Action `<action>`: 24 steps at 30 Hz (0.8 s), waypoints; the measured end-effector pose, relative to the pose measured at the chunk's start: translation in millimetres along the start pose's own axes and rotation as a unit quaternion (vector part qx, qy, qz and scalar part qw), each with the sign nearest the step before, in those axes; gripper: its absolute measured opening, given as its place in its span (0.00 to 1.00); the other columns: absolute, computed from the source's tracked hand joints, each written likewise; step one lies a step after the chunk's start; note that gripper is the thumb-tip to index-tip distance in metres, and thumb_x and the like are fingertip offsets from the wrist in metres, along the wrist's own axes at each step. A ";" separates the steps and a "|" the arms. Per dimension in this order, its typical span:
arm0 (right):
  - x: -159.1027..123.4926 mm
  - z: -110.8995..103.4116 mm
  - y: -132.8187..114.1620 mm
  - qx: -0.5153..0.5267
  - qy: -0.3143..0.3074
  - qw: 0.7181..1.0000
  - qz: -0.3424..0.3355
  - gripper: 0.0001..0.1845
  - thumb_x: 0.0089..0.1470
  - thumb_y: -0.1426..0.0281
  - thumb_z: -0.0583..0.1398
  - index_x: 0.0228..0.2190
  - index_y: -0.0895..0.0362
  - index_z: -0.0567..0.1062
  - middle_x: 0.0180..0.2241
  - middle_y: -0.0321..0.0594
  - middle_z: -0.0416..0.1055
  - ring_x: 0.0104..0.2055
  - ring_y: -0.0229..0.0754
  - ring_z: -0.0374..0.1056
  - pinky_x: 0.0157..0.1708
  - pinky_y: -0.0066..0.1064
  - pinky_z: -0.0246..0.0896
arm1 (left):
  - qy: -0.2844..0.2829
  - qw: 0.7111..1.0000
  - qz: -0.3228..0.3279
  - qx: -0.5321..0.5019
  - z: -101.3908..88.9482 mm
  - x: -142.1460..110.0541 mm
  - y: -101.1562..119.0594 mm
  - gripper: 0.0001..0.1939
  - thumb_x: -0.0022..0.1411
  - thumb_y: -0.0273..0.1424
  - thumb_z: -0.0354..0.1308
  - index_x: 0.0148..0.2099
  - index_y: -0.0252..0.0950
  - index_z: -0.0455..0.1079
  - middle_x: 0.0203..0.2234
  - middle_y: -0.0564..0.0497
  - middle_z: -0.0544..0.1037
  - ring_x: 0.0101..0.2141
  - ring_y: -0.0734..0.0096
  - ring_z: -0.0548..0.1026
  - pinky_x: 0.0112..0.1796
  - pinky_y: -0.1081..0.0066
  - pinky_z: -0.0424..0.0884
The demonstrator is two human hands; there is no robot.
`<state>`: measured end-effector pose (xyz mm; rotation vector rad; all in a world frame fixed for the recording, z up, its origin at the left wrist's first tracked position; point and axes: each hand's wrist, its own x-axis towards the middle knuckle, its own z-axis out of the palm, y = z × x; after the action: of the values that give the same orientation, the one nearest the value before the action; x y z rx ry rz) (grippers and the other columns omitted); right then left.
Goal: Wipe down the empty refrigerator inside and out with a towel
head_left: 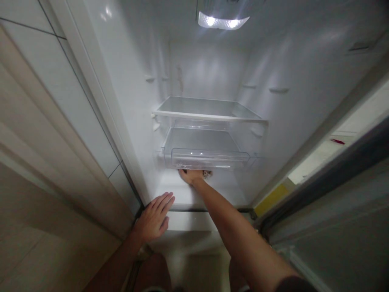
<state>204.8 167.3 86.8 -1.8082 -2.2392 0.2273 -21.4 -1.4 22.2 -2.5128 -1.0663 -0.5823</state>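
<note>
Head view: patterned item (207, 174) at right hand (192, 176)

Item showed just below centre, partly hidden; right fingers' grip could not be told. Step, apparently: low work over refrigerator floor (227, 190). Next move seemingly called for clearance beneath clear drawer (209, 159). Left hand (155, 219), lower left: fingers extended, held nothing.

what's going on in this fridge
A person has one arm inside an open, white-walled fridge. The right hand is low down, beneath a clear plastic drawer, at a small brown-and-white patterned thing, perhaps a cloth; its grip is partly hidden. The left hand is open and holds nothing, near the front left edge.
</note>
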 end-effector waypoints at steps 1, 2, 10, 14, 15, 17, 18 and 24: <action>-9.0 0.4 -7.9 0.003 -0.005 1.000 -0.015 0.31 0.73 0.45 0.53 0.65 0.45 0.77 0.66 0.45 0.74 0.70 0.58 0.65 0.72 0.55 0.51 | 0.004 1.000 0.002 0.001 0.4 -1.0 -0.2 0.47 0.66 0.27 0.53 0.83 0.31 0.44 0.72 0.40 0.70 0.72 0.53 0.65 0.71 0.55 0.56; -18.7 0.2 -13.5 0.005 -0.009 1.000 -0.028 0.32 0.71 0.43 0.55 0.66 0.42 0.75 0.67 0.45 0.72 0.70 0.61 0.64 0.72 0.60 0.50 | 0.008 1.000 0.006 0.002 0.9 -2.0 -0.4 0.47 0.66 0.27 0.53 0.84 0.32 0.43 0.72 0.40 0.71 0.71 0.53 0.66 0.71 0.55 0.56; -82.0 -18.6 8.2 0.021 -0.041 0.996 -0.078 0.32 0.69 0.40 0.55 0.65 0.38 0.75 0.71 0.43 0.65 0.72 0.56 0.59 0.68 0.60 0.57 | 0.047 0.999 0.021 -0.002 1.1 -3.2 -1.2 0.44 0.70 0.27 0.51 0.84 0.38 0.44 0.67 0.42 0.75 0.68 0.54 0.70 0.69 0.55 0.61; -89.7 -31.5 39.2 0.007 -0.020 1.000 -0.013 0.31 0.68 0.42 0.58 0.63 0.43 0.77 0.68 0.48 0.68 0.69 0.58 0.62 0.65 0.57 0.60 | 0.053 0.998 0.031 0.000 1.6 -2.6 -1.3 0.44 0.70 0.27 0.53 0.84 0.38 0.45 0.68 0.42 0.74 0.68 0.54 0.70 0.69 0.55 0.60; -88.7 -33.7 46.8 0.001 -0.008 1.000 0.016 0.31 0.68 0.43 0.59 0.63 0.44 0.77 0.69 0.50 0.67 0.69 0.59 0.63 0.65 0.58 0.61 | 0.052 0.998 0.031 0.000 2.5 -2.7 -1.6 0.44 0.70 0.26 0.53 0.84 0.38 0.45 0.69 0.42 0.74 0.68 0.54 0.70 0.70 0.56 0.60; -83.4 -36.5 60.5 -0.010 0.017 0.997 0.075 0.31 0.69 0.46 0.58 0.64 0.48 0.76 0.69 0.55 0.67 0.69 0.62 0.62 0.65 0.61 0.59 | 0.048 0.998 0.030 0.003 4.8 -3.0 -2.2 0.44 0.69 0.26 0.53 0.84 0.38 0.47 0.70 0.42 0.72 0.68 0.55 0.70 0.70 0.56 0.59; -78.8 -37.3 66.4 -0.015 0.029 0.994 0.101 0.31 0.70 0.47 0.57 0.65 0.50 0.75 0.69 0.57 0.67 0.70 0.64 0.62 0.66 0.64 0.57 | 0.045 0.999 0.030 0.005 6.0 -3.0 -2.4 0.44 0.69 0.26 0.53 0.83 0.38 0.48 0.72 0.42 0.71 0.69 0.55 0.69 0.70 0.56 0.59; -23.5 -37.7 78.7 -0.020 0.038 0.990 0.132 0.23 0.73 0.61 0.53 0.56 0.52 0.83 0.60 0.53 0.78 0.65 0.59 0.69 0.69 0.57 0.55 | 0.023 0.999 0.021 0.011 9.6 -2.2 -3.3 0.43 0.67 0.26 0.55 0.82 0.37 0.51 0.76 0.43 0.64 0.73 0.54 0.64 0.71 0.55 0.57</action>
<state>294.0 160.0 98.7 -2.0964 -1.9620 0.1602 -23.0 4.0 13.4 -2.4843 -0.9958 -0.6090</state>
